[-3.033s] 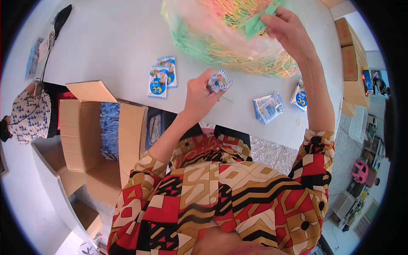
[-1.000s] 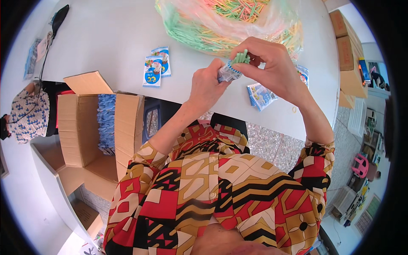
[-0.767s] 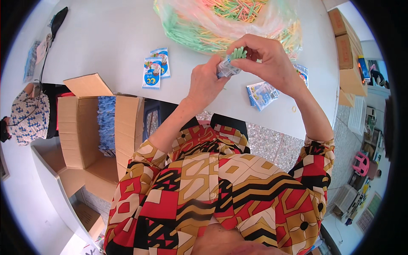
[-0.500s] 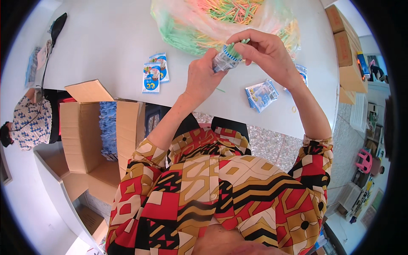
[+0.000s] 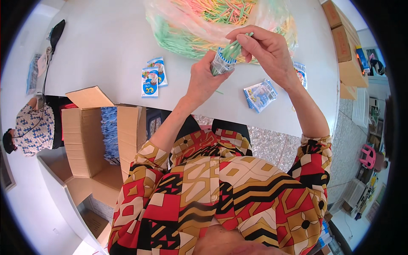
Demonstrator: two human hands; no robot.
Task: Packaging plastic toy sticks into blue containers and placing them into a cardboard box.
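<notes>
My left hand (image 5: 201,80) is closed round a small clear packet (image 5: 221,66) with blue-striped edges, its mouth tilted up to the right. Thin pale green sticks (image 5: 233,50) stand partly in that mouth. Thumb and fingers of my right hand (image 5: 268,53) pinch the upper ends of these sticks. Just beyond both hands lies a large clear plastic bag (image 5: 163,36) full of pink, yellow and green sticks (image 5: 231,12). Two printed white and blue packets (image 5: 150,82) overlap left of my left hand. More packets (image 5: 260,95) lie below my right wrist, and another (image 5: 300,72) is partly hidden behind it.
A white table (image 5: 102,51) spans the work area. Against its near left edge stands an open cardboard box (image 5: 76,140) with blue packets (image 5: 109,131) inside. At the far left is another person (image 5: 36,127). Cardboard cartons (image 5: 345,42) are stacked beyond the right edge.
The green sticks now show further out of the packet, with my right hand holding their tops slightly higher. My left hand keeps its grip on the packet. The whole view has shifted a little.
</notes>
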